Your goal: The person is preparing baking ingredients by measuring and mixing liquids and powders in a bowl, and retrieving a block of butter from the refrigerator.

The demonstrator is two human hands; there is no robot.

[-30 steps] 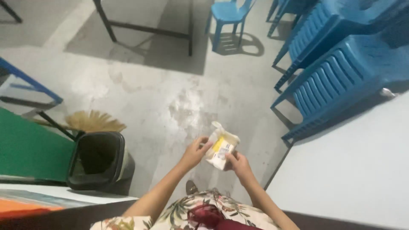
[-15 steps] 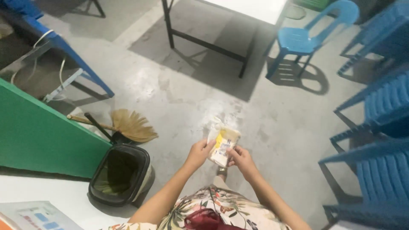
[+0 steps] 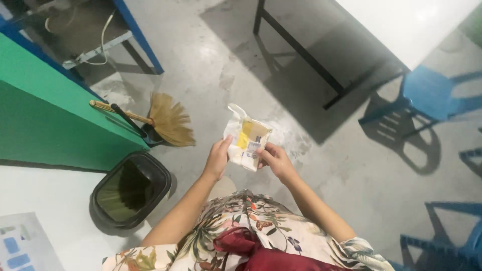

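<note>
A small white and yellow packet (image 3: 246,141) with a crumpled open top is held out in front of my body, above the concrete floor. My left hand (image 3: 218,158) grips its left edge and my right hand (image 3: 273,159) grips its right edge and lower corner. Both forearms reach out over my flowered shirt. What is inside the packet is hidden.
A black bin (image 3: 129,190) stands open on the floor at lower left, with a straw broom (image 3: 163,120) and dustpan behind it against a green panel (image 3: 45,115). A white table edge (image 3: 45,211) is at lower left, a dark-legged table (image 3: 401,25) top right, blue chairs (image 3: 437,95) right.
My view has swung left: the bin and broom now lie closer, the blue chairs slid right. Both hands keep hold of the packet, which stays in front of me.
</note>
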